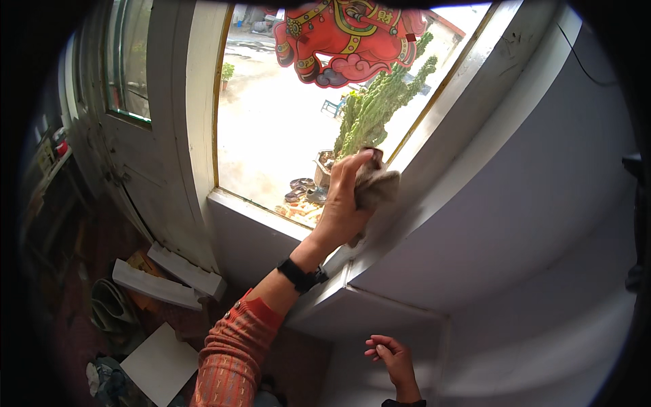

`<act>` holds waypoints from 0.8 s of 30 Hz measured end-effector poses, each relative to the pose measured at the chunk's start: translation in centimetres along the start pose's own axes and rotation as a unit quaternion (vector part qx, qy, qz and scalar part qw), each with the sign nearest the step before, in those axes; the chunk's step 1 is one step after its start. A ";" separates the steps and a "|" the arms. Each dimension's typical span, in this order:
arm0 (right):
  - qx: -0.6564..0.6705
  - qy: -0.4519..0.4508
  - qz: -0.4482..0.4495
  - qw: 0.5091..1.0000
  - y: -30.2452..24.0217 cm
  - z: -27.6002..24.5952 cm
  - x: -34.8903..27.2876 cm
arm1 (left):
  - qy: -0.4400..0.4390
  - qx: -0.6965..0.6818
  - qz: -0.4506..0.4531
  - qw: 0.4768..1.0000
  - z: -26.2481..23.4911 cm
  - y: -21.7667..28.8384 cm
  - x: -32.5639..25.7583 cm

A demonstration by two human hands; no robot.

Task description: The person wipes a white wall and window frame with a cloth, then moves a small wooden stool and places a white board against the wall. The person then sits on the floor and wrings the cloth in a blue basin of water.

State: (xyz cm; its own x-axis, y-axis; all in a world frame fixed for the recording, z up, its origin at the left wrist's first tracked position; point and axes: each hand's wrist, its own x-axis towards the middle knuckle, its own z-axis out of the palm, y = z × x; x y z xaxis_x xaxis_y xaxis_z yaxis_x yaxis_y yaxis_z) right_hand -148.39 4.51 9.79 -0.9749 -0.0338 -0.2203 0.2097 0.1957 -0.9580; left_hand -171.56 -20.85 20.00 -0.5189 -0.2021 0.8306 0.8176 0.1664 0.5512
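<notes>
My left hand [344,203] reaches up to the lower right part of a window pane [264,142]. Its fingers are closed round a crumpled grey-brown cloth [376,186], which lies at the glass beside the right-hand frame [441,115]. A dark watch band [300,275] circles this wrist below the red patterned sleeve. Lower down, in front of the pale wall, hangs my right hand [393,361], fingers loosely bent and somewhat apart, holding nothing. On the upper glass there is a red animal-shaped decoration [346,41].
Through the glass a tall green cactus [373,112] in a pot and some shoes [298,190] show. A white sill [261,216] runs below the pane. To the left stand a door [135,169], white blocks [159,285] and a pale square board [161,364]. A dark wire [580,61] hangs at upper right.
</notes>
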 end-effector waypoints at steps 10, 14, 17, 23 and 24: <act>-0.011 -0.034 0.039 0.999 1.6 0.3 -0.6 | -0.105 -0.133 -0.044 0.985 2.5 -0.4 7.0; 0.005 -0.026 0.062 0.998 2.9 0.1 -0.2 | -0.130 -0.181 -0.218 0.950 1.6 -5.1 -1.2; 0.005 -0.027 0.069 0.997 3.8 0.1 0.1 | -0.127 -0.170 -0.301 0.930 1.4 -8.7 -7.2; -0.015 -0.025 0.061 0.998 4.8 -0.2 -0.1 | -0.097 -0.095 -0.416 0.899 1.9 -13.7 -15.5; -0.023 -0.013 0.072 0.997 4.8 -0.3 -0.1 | -0.102 -0.080 -0.419 0.899 1.8 -14.0 -16.2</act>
State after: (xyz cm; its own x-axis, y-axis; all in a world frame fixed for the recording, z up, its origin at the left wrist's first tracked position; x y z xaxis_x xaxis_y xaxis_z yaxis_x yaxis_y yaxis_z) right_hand -147.31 5.69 5.29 -0.9324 -0.0282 -0.3603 0.3431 0.2442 -0.9070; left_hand -175.06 -18.21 -1.04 -0.9907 -0.0068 0.1359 0.1359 -0.1061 0.9850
